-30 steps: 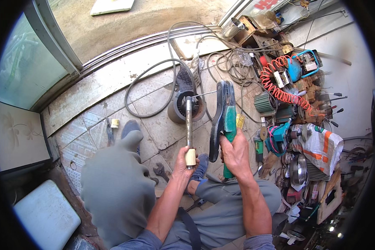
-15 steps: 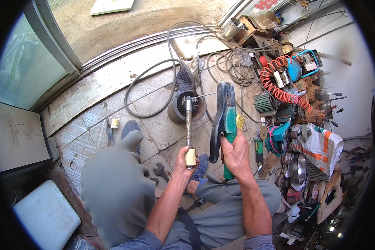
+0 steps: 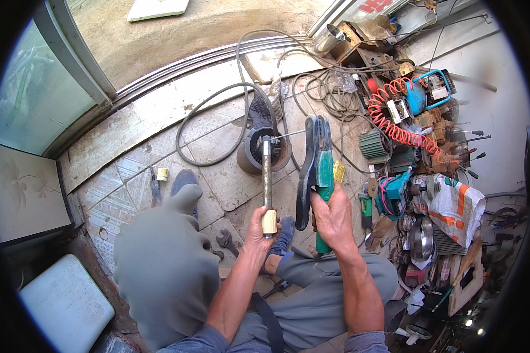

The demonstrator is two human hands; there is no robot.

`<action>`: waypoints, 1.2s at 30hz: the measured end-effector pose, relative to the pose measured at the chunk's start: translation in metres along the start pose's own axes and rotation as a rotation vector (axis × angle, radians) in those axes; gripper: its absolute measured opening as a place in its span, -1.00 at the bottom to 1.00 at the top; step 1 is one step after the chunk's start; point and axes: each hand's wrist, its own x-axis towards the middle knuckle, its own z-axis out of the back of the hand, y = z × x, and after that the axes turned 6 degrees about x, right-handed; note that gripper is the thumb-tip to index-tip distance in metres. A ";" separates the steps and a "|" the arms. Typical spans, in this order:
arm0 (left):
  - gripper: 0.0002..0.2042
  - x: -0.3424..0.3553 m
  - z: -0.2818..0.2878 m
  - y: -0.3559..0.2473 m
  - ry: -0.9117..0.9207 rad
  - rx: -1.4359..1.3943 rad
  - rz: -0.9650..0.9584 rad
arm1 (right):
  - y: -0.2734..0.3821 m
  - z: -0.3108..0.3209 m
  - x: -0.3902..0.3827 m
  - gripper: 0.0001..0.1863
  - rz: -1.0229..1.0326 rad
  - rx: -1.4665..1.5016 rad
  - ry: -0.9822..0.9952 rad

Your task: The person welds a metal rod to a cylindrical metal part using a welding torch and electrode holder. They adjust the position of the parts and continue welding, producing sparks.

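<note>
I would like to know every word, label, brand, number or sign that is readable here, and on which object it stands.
Red characters on the pale panel at upper right: visible, not copied out here.
Orange-striped white sack: blue print, too small to read.
White label inside the blue tubular frame: too small to read.
Yellow object beside the electrode holder: any marks too small to read.
Metal tube: no lettering seen.

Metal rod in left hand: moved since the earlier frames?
No: the metal rod in the left hand shows no visible shift against the round housing.
</note>
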 end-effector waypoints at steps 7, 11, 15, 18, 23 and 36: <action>-0.66 -0.002 -0.002 0.000 -0.005 0.001 -0.001 | 0.001 0.000 0.000 -0.67 -0.022 -0.003 -0.003; -0.66 0.001 0.001 0.001 0.001 0.002 0.007 | 0.002 0.000 0.000 -0.66 -0.018 -0.001 -0.006; -0.66 -0.001 -0.002 0.000 -0.012 0.005 0.005 | 0.001 0.000 0.000 -0.66 -0.013 -0.002 -0.009; -0.66 -0.001 -0.001 -0.001 -0.008 -0.001 0.005 | 0.001 -0.001 0.000 -0.66 -0.012 -0.004 -0.009; -0.66 -0.001 -0.002 0.000 -0.010 -0.009 0.009 | 0.000 0.000 0.000 -0.66 -0.010 -0.009 -0.012; -0.66 -0.003 -0.002 -0.002 -0.002 0.004 0.000 | 0.002 0.000 0.000 -0.65 0.008 -0.027 -0.012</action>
